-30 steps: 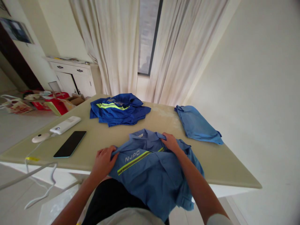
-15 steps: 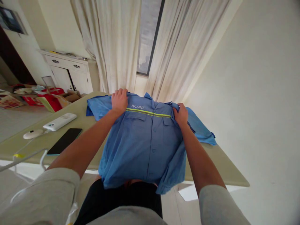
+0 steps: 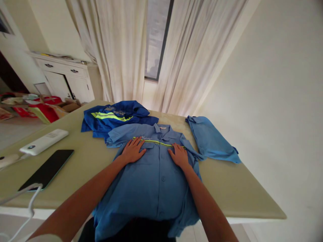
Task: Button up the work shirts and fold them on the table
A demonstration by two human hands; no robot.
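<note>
A light blue short-sleeved work shirt (image 3: 148,181) lies front up on the table, its collar toward the window and its lower hem hanging over the near edge. A yellow-green stripe and white letters cross its chest. My left hand (image 3: 132,150) rests flat on the chest by a pocket flap, fingers spread. On the other side of the button line, my right hand (image 3: 179,155) presses flat too, its fingers stretched out over the stripe. Neither hand grips the cloth. The sleeve on the right is partly bunched.
A darker blue garment (image 3: 113,117) with a bright stripe lies behind the shirt at left. Folded light blue clothing (image 3: 212,139) sits at the table's right. A phone (image 3: 47,169), a white power strip-like device (image 3: 44,141) and cables occupy the left side of the table (image 3: 242,191).
The shirt was held up by its shoulders; now it is laid down on the table. Both hands have let go and lie flat on its chest. The darker garment behind has come into view.
</note>
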